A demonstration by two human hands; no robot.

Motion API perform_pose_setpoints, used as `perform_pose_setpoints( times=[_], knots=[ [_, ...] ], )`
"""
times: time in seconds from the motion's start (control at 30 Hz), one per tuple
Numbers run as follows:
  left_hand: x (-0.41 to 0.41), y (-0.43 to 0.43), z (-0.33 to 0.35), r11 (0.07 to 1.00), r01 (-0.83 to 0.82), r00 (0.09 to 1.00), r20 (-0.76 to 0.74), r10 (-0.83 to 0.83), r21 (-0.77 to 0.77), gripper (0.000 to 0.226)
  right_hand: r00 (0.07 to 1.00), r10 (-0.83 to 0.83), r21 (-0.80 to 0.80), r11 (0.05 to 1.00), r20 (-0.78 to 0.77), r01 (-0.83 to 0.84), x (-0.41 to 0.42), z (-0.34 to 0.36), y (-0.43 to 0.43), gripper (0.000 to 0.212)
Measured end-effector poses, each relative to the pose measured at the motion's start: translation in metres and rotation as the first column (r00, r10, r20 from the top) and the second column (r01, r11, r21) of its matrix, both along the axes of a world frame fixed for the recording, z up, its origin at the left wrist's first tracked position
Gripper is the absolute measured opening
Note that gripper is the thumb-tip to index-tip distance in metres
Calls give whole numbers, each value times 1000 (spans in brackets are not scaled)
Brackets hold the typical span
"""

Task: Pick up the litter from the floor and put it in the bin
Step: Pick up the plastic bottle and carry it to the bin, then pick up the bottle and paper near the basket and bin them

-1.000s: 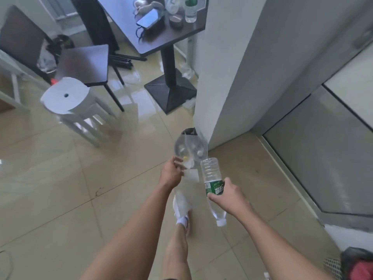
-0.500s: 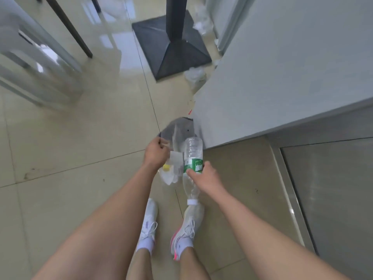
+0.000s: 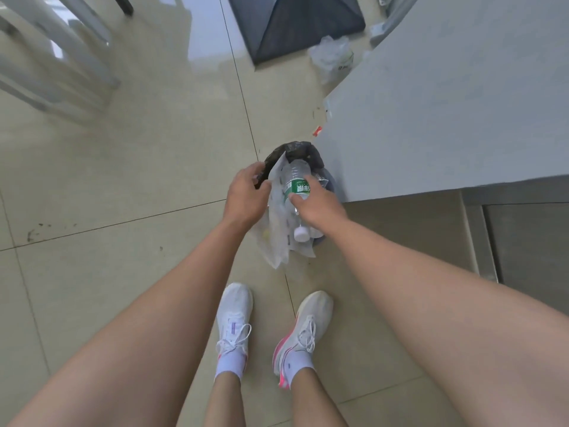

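Note:
A small bin lined with a black bag point(image 3: 295, 151) stands on the floor against the grey wall corner. My right hand point(image 3: 317, 208) grips a clear plastic bottle point(image 3: 297, 183) with a green label, white cap toward me, directly over the bin. My left hand point(image 3: 246, 192) holds a crumpled clear plastic bag point(image 3: 277, 241) that hangs down over the bin's near side. Most of the bin's opening is hidden behind both hands and the litter.
More litter lies further off: a crumpled clear bag point(image 3: 332, 57) by the wall and a small red scrap point(image 3: 317, 130). A dark table base point(image 3: 295, 23) sits beyond, white stool legs point(image 3: 55, 63) at upper left. My two white shoes point(image 3: 271, 328) stand just before the bin.
I have stepped closer and leaned over the bin. Both hands, with the bottle and the clear bag, have moved forward from in front of the bin to directly above it.

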State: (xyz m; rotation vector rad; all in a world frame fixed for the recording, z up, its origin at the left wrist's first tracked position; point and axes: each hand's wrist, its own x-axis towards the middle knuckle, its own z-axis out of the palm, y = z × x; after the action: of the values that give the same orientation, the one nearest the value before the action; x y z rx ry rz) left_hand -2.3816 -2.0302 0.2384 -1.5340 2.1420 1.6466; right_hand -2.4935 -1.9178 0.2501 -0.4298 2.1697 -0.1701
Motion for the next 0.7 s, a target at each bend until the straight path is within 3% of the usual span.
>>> perform_pose_setpoints(
  times=[0.1,0.2,0.27,0.37,0.47,0.6,0.7],
  knots=[
    [14,-11,13,998,23,998,56,-26,57,41,998,50,59,997,26,-51,-5,15,2,66],
    [18,-9,46,932,351,925,191,-329,-94,47,996,64,68,995,59,-68,-5,52,10,65],
    [13,2,81,785,605,779,306,-547,-137,60,998,35,68,997,58,-39,-2,89,22,66],
    [7,26,146,601,781,618,345,-707,-170,72,999,-37,141,989,15,34,9,157,52,72],
    [6,56,234,418,872,487,363,-794,-255,74,989,-145,242,960,-4,141,23,248,94,86],
    [21,117,356,55,927,212,398,-892,-370,78,944,-312,206,922,-104,327,64,377,164,88],
    [45,173,425,-49,911,121,379,-917,-409,79,884,-434,159,874,-175,460,116,446,226,86]
  ],
)
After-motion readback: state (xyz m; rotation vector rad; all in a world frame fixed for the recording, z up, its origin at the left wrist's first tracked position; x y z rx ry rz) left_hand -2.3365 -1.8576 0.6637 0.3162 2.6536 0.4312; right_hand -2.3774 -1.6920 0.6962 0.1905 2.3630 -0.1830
